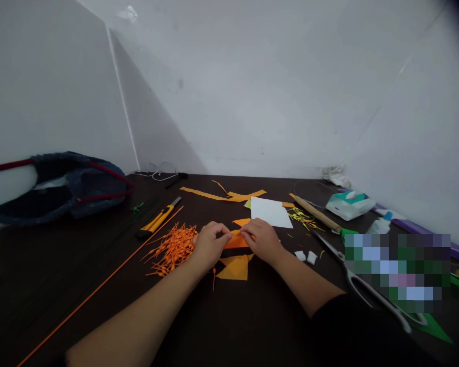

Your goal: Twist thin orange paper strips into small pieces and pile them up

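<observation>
Left hand [210, 245] and right hand [264, 239] pinched an orange piece [237, 241] between closed fingertips above the middle of the worktop [279, 321], their fingers partly hiding it, while pixelation masked items near the right edge and scissors [361, 285] ran partly beneath that blur.

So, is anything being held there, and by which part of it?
Yes, a bright orange, paper-like piece: the left hand and right hand pinch near its upper edge, side by side. The exact fingertip contact is too small to tell.
</observation>
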Demonstrator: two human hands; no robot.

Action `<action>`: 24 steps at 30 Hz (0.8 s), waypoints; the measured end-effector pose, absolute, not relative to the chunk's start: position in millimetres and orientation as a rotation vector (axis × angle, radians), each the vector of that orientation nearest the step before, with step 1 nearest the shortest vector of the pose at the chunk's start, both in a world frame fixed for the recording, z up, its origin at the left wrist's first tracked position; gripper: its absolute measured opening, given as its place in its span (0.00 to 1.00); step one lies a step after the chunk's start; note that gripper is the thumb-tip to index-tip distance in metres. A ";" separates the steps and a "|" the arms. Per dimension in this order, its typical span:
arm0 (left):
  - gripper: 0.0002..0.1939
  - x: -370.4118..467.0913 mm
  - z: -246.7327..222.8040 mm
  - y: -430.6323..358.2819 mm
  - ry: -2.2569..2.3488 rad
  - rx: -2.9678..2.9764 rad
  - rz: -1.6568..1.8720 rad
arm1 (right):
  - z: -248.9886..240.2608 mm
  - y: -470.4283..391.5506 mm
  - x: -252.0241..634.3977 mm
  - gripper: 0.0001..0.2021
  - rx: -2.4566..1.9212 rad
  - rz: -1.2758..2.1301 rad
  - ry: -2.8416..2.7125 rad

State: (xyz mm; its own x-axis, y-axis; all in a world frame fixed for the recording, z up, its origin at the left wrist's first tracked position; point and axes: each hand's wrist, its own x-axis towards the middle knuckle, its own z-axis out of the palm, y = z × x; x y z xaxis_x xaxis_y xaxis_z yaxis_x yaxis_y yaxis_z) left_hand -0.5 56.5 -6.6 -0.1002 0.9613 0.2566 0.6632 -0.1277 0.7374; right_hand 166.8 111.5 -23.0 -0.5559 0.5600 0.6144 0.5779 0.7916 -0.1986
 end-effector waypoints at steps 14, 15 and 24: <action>0.05 -8.6 -13.5 58.7 2.128 2.037 0.884 | -20.2 133.7 180.5 0.08 -0.990 0.913 -1.306; 0.04 -8.9 -13.9 58.1 2.127 2.057 0.869 | -18.5 135.9 184.3 0.08 -0.972 0.952 -1.255; 0.12 1.2 -2.9 47.8 1.259 1.668 1.305 | -5.9 104.5 177.9 0.06 -0.669 1.504 -1.239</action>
